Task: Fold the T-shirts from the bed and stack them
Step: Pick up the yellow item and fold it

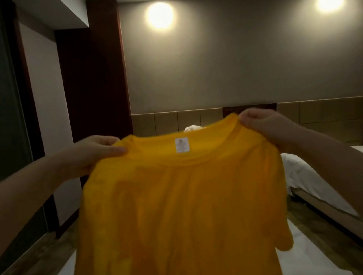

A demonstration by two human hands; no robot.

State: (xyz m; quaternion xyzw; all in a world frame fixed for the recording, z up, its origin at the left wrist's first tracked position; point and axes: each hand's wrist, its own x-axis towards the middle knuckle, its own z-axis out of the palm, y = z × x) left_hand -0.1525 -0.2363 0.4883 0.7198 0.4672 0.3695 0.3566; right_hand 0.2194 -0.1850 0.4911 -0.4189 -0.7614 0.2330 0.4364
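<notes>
A yellow T-shirt (181, 211) hangs spread out in the air in front of me, its neck label facing me. My left hand (99, 152) pinches its left shoulder beside the collar. My right hand (264, 126) pinches the right shoulder. The shirt's body and both sleeves hang down over the white bed (311, 256) below, hiding most of it.
A second bed with white bedding (305, 174) stands at the right across a narrow floor gap. A white bundle (193, 128) peeks above the collar near the tan headboard (196, 117). Dark panels and a wall stand at the left.
</notes>
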